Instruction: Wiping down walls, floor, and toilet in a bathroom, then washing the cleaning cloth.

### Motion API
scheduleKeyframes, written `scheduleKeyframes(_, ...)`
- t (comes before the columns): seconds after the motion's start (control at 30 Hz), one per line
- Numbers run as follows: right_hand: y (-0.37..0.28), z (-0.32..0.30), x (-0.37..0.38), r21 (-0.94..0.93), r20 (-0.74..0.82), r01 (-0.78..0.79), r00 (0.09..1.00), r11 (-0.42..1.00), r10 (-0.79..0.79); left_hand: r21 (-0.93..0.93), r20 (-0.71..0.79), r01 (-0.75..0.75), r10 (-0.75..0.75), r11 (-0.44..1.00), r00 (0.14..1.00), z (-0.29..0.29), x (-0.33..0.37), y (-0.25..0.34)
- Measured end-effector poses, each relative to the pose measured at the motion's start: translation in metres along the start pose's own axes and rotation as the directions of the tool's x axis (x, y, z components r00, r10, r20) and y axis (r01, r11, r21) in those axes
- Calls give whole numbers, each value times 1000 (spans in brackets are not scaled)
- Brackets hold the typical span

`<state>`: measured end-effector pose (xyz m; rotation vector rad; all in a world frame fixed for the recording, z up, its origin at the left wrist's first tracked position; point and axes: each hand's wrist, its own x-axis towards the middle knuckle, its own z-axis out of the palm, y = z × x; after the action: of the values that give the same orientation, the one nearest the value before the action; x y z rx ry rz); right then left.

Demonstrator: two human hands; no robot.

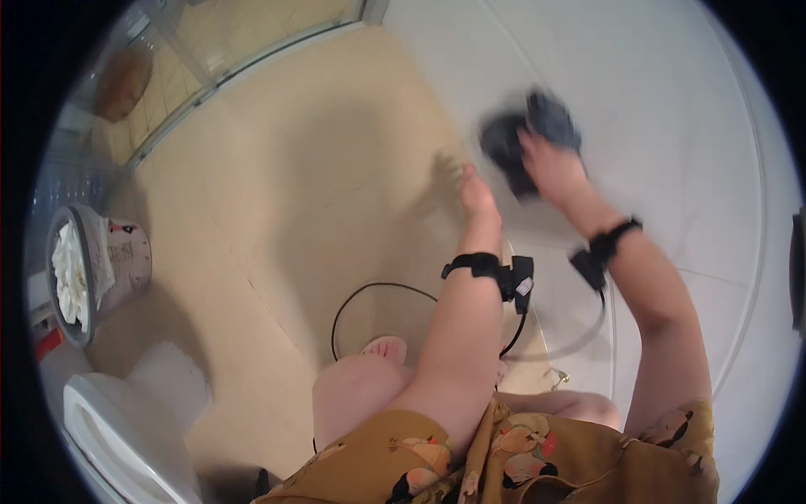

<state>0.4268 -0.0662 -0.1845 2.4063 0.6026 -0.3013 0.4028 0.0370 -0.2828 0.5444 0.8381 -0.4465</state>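
My right hand [554, 168] presses a dark grey cloth [505, 147] against the white tiled wall [672, 134]. The cloth is bunched and smeared by motion, and part of it folds up over my fingers. Just to its left is my left hand [478, 195], seen edge-on with its fingers stretched out and nothing in it. Whether it touches the wall I cannot tell.
Beige floor [243, 218] meets the wall beside my hands. At the left stand a bin [126, 256] filled with white paper and a white toilet [126, 437]. A glass shower screen [180, 59] runs along the back left. Black cables [361, 290] hang from my wrist straps.
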Motion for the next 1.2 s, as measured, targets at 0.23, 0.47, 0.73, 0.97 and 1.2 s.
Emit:
scheduleKeyframes(0.23, 7, -65, 53, -206, -306, -158, 948, 966, 90, 36, 114, -117, 112, 992, 987, -5, 5, 2)
scheduleKeyframes(0.47, -41, 74, -154, 31, 316, 144, 938, 989, -147, 73, 95, -145, 138, 987, 986, 20, -8, 7)
scheduleKeyframes(0.73, 103, -183, -23, -413, -506, -357, 855, 838, 114, 100, 231, -36, 11, 994, 973, 31, -13, -27)
scheduleKeyframes(0.97, 13, -55, -19, -409, -311, -302, 933, 861, 179, -57, 108, -82, 87, 995, 990, 17, -36, 18)
scheduleKeyframes(1.2, -9, 41, 9, -2, 177, 63, 982, 998, -62, -74, 30, -326, 329, 942, 944, -4, 5, 13)
